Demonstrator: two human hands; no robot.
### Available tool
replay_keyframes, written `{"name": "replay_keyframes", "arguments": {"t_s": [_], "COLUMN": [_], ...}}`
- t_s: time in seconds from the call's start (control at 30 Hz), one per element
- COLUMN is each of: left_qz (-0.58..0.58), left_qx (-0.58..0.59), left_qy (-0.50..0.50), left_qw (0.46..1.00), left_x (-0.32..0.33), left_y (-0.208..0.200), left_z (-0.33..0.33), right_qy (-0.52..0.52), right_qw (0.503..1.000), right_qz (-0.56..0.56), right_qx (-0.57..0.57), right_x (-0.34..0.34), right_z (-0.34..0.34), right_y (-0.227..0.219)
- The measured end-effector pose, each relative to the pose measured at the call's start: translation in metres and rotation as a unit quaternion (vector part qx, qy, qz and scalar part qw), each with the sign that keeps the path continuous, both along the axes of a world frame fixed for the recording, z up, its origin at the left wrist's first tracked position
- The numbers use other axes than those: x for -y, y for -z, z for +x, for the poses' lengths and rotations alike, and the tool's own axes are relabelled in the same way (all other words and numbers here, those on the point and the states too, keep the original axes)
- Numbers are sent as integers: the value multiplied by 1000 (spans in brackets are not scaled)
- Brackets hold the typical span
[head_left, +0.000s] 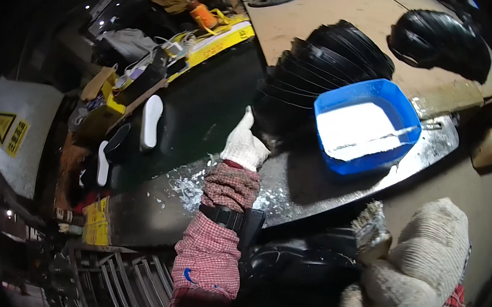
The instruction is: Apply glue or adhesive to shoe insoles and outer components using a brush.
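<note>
My left hand (245, 146), in a white knit glove, rests on the dark bench by the near end of a fanned stack of thin, curved black pieces (341, 53). Its thumb is stretched away from me; the other fingers are partly hidden, and no object shows in its grip. At the lower right, my gloved right hand (422, 262) is closed around the pale handle of a brush (372, 228). White stuff coats the brush's bristles. Between the stack and the bench's near edge stands a blue tub (345, 164) of white liquid, with a coated stick (377, 141) lying across it.
White shoe soles (151, 122) lie on the bench's left side near a yellow box (109, 102). More black curved pieces (440, 43) sit on the tan board (383, 19) at the back. A plastic jug (489, 148) stands at right. White splashes mark the bench (145, 218).
</note>
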State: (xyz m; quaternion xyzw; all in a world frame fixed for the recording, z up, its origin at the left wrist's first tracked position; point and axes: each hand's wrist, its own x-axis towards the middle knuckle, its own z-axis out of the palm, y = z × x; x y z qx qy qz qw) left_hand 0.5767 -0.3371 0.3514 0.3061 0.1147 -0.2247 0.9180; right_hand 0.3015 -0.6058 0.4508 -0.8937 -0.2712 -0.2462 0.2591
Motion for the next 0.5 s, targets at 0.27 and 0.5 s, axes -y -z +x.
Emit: {"name": "replay_keyframes", "arguments": {"t_s": [0.27, 0.5], "left_qz": [422, 695], "left_qx": [282, 387], "left_qy": [-301, -169], "left_qw": [808, 582], "left_x": [-25, -178], "left_y": [-48, -105], "left_z": [-54, -178], "right_qy": [9, -227], "right_qw": [1000, 974], "right_qz": [-4, -23], "right_qx": [-23, 0], "right_x": [-8, -73], "right_z": [-3, 45], "right_y": [7, -78]}}
